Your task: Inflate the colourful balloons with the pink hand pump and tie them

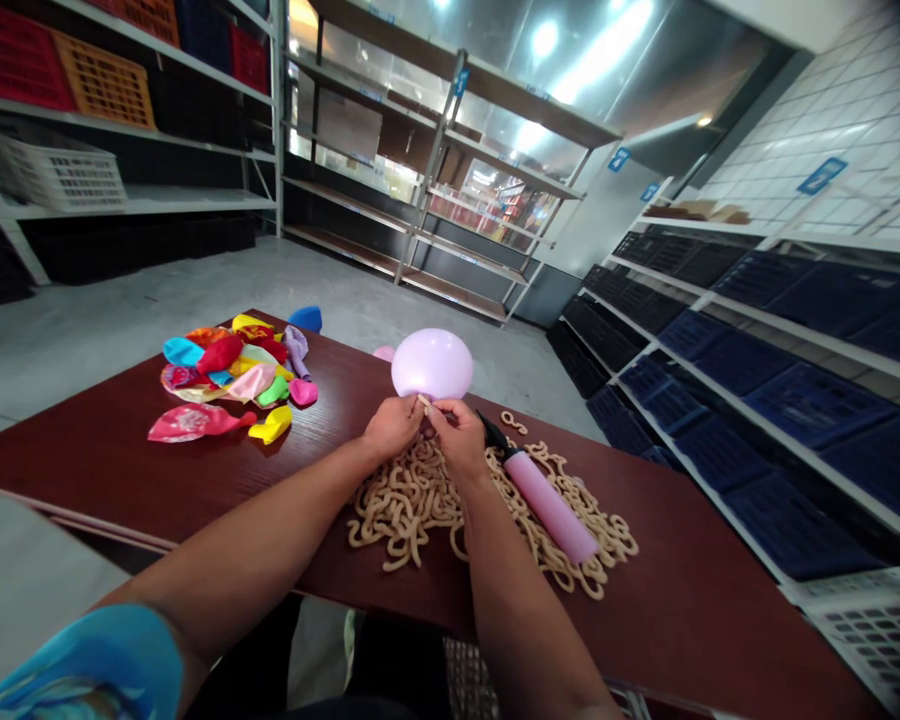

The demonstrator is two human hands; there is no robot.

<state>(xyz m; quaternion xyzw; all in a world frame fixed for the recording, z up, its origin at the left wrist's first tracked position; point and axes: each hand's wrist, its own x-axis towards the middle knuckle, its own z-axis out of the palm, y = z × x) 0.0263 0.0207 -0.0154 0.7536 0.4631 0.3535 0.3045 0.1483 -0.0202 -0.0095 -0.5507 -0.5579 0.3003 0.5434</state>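
A round, inflated light-purple balloon [431, 363] stands just beyond my two hands, its neck end toward me. My left hand [394, 424] is closed, pinching at the base of the balloon. Close against it, my right hand [454, 428] has its fingertips together on a short tan elastic tie [423, 400]. The balloon's neck itself is hidden by the fingers. Below and around my hands lies a heap of tan elastic ties [412, 500]. A pink hand pump [551, 505] with a black nozzle rests on the heap, right of my right hand.
Left on the dark red table [645, 620] is a pile of colourful deflated balloons [232, 365]. A blue balloon [306, 319] shows past the far edge. Shelves [420, 200] stand behind, with blue crates [787, 380] at right and a white basket [64, 172] at left.
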